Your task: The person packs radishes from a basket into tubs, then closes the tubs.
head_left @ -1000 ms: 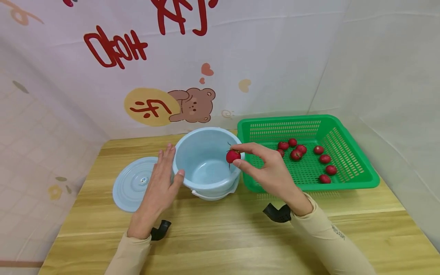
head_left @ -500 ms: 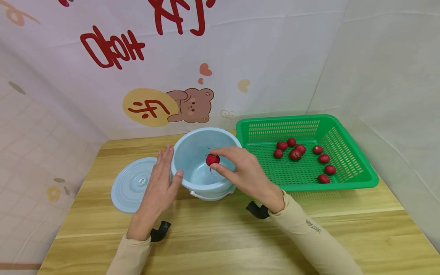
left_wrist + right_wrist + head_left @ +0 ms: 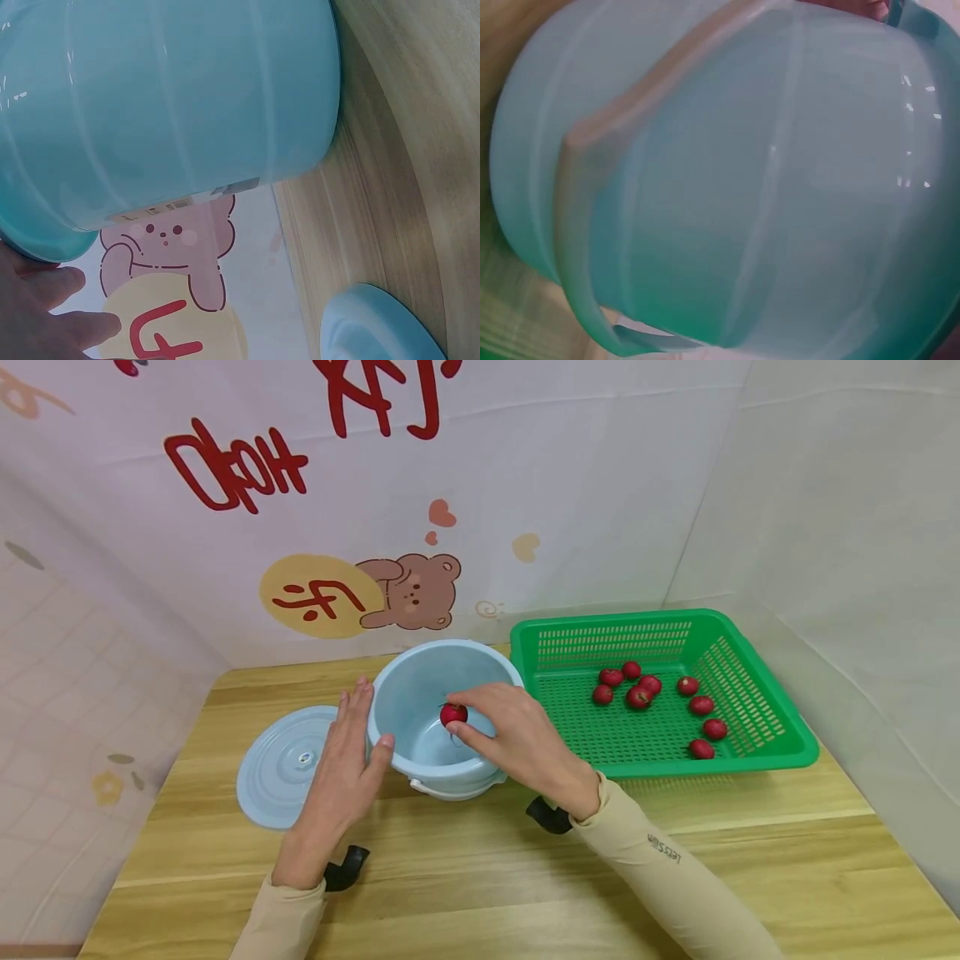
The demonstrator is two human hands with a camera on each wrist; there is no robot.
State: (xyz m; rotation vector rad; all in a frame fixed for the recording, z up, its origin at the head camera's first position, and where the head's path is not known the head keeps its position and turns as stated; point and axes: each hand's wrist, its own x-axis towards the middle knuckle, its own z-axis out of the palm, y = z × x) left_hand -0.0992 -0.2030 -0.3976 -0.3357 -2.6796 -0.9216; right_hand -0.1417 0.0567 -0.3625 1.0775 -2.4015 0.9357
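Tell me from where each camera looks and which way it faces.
Head: worn on head, looks forward-down at bucket and basket; left hand and right hand show.
Left wrist: worn there, faces bucket side and bear print; fingers show.
Right wrist: worn there, faces bucket side and handle; no hand clearly shows.
Both wrist views share the bucket.

small, round red radish (image 3: pixel 453 715) at the mouth of an upright pale-blue bucket (image 3: pixel 408 693)

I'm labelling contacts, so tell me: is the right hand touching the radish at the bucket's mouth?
Touching. The head view shows the right hand pinching the radish between thumb and forefinger.
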